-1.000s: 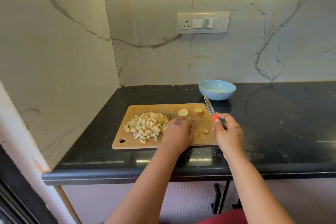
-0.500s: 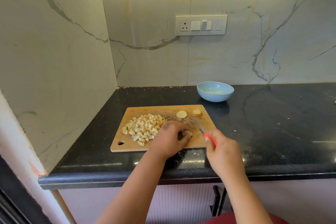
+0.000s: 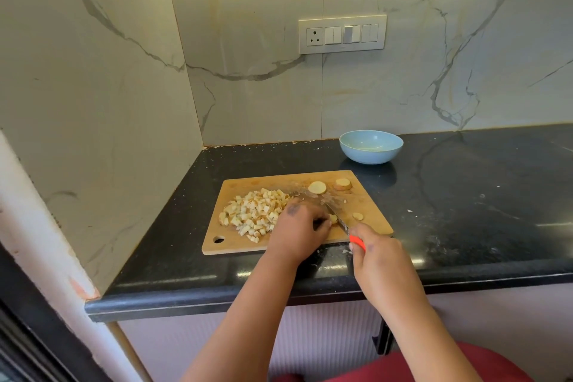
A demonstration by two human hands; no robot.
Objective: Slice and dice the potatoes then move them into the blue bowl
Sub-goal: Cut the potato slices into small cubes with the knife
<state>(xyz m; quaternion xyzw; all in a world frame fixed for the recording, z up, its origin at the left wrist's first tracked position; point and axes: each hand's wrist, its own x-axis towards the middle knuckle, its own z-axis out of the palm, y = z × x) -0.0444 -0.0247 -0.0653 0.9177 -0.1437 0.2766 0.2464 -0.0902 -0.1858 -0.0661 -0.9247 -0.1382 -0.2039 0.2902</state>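
Note:
A wooden cutting board (image 3: 242, 242) lies on the black counter with a pile of diced potato (image 3: 252, 212) on its left half. Two round potato slices (image 3: 317, 187) lie at the board's far edge, and a small slice (image 3: 357, 216) sits near its right edge. My left hand (image 3: 299, 228) holds down a potato piece (image 3: 333, 218) with curled fingers. My right hand (image 3: 383, 260) grips the orange-handled knife (image 3: 339, 220), whose blade lies against that piece. The blue bowl (image 3: 371, 146) stands behind the board and looks empty.
The black counter (image 3: 465, 205) runs right from a marble corner wall, with crumbs scattered on it. A switch panel (image 3: 342, 34) is on the back wall. The counter's front edge is just below my hands.
The knife came from the board's right edge, blade pointing at the bowl, down onto the piece under my left hand. My left hand stayed on the board.

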